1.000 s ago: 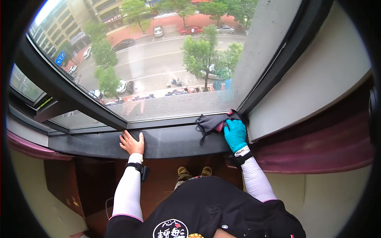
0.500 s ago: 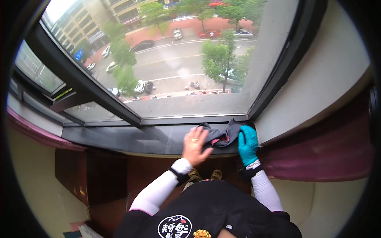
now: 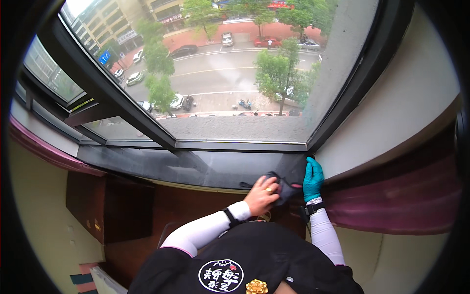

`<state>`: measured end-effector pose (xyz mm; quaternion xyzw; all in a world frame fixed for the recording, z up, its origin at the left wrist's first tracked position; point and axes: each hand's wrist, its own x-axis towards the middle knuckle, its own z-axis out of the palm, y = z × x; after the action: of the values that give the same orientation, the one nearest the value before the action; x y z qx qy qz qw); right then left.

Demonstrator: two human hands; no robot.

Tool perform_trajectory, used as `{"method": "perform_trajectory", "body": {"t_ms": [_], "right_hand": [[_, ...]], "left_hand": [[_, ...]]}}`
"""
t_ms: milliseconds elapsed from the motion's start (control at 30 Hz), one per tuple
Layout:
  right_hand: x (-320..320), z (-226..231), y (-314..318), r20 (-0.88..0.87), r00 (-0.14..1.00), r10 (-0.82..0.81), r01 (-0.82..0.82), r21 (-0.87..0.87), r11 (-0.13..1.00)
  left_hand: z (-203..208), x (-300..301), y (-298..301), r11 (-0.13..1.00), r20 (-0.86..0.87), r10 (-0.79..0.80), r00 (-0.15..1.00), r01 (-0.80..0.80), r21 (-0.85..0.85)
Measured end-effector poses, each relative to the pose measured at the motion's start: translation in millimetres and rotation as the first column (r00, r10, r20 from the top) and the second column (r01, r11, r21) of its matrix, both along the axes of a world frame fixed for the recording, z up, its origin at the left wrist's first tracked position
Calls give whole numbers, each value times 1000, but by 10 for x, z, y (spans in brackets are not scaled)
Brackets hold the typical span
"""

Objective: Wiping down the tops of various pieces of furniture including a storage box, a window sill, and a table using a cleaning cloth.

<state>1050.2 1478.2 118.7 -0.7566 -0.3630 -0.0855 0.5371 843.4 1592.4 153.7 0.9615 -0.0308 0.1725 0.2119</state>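
- One left hand (image 3: 263,196) and one right hand (image 3: 313,179) were pictured.
- One dark cloth (image 3: 290,192) was seen.
- One glove (image 3: 313,188) and one ring (image 3: 270,190) were worn.
- Two black wristbands (image 3: 230,217) were shown.

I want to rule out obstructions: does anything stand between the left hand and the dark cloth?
Nothing visible does. The left hand is right on the dark cloth at the sill's front edge; the teal-gloved right hand is off to the cloth's right.

A purple curtain (image 3: 387,206) hangs at four o'clock and a dark brown cabinet (image 3: 85,203) stands at eight, while a silver car (image 3: 227,39) sits at twelve beside the street (image 3: 215,76) below, leafy green trees (image 3: 275,71) at eleven and one.
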Motion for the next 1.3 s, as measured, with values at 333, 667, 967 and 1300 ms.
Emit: {"method": "perform_trajectory", "body": {"t_ms": [333, 667, 967, 1300], "right_hand": [[27, -89, -19, 24, 1000, 14, -15, 30, 999], [18, -66, 19, 138, 990, 32, -26, -46, 999], [10, -78, 44, 142, 990, 4, 1, -38, 999], [21, -32, 67, 209, 978, 17, -1, -76, 997]], "left_hand": [[-73, -2191, 1255, 668, 74, 726, 684, -727, 160], [59, -1070, 616, 768, 92, 638, 765, -623, -147], [1, 17, 565, 892, 146, 440, 886, -413, -182], [-209, -2170, 2206, -125, 64, 991, -120, -989, 78]]}}
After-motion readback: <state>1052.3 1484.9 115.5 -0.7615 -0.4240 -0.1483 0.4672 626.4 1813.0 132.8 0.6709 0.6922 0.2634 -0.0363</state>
